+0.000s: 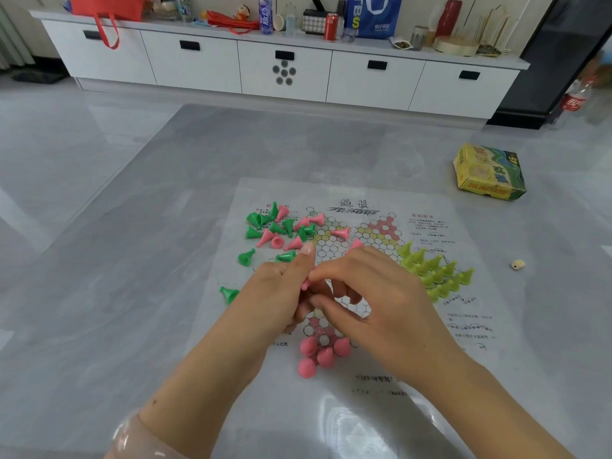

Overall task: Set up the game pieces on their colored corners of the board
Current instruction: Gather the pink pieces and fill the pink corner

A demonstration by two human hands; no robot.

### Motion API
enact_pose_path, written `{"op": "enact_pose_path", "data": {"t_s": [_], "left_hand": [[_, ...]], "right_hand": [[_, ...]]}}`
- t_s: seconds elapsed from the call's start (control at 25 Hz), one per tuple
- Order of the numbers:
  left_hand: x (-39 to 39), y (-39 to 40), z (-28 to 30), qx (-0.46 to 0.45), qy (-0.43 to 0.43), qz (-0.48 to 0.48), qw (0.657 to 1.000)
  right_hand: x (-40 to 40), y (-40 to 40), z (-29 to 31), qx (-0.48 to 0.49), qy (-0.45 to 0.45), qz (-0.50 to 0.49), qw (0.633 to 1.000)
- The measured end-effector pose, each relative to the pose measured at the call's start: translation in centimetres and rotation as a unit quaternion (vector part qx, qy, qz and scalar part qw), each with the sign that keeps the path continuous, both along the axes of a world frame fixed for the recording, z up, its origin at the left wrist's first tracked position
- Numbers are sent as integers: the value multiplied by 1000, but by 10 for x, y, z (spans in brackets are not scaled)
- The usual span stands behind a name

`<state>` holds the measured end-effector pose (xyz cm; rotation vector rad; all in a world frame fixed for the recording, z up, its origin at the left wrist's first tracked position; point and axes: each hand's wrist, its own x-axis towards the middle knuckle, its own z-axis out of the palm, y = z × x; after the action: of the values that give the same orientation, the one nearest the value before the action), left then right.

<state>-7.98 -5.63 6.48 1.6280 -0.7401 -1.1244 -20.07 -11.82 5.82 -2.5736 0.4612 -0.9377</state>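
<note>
A paper game board (414, 326) printed with a star of circles lies on the grey table. Several pink pieces (319, 354) stand upright on its near pink corner. Yellow-green pieces (437, 273) stand in rows on the right corner. Loose green and pink pieces (281, 226) lie tipped over in a heap at the board's upper left. My left hand (281, 293) and my right hand (367, 293) meet above the board's middle, both with curled fingers. Between their fingertips sits a pink piece (305, 285); which hand grips it is unclear.
A yellow-green game box (488, 172) lies at the table's right back. A small pale die (517, 265) sits right of the board. Two stray green pieces (246, 257) lie left of the board. A white cabinet (284, 66) with clutter stands behind.
</note>
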Motion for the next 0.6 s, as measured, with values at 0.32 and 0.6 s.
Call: {"op": "enact_pose_path", "data": {"t_s": [0.32, 0.6], "left_hand": [[2, 0, 1, 23, -17, -3, 1000], [27, 3, -6, -37, 85, 91, 991]], "right_hand": [[-3, -7, -4, 82, -26, -52, 995], [-21, -26, -6, 221, 137, -43, 965]]}}
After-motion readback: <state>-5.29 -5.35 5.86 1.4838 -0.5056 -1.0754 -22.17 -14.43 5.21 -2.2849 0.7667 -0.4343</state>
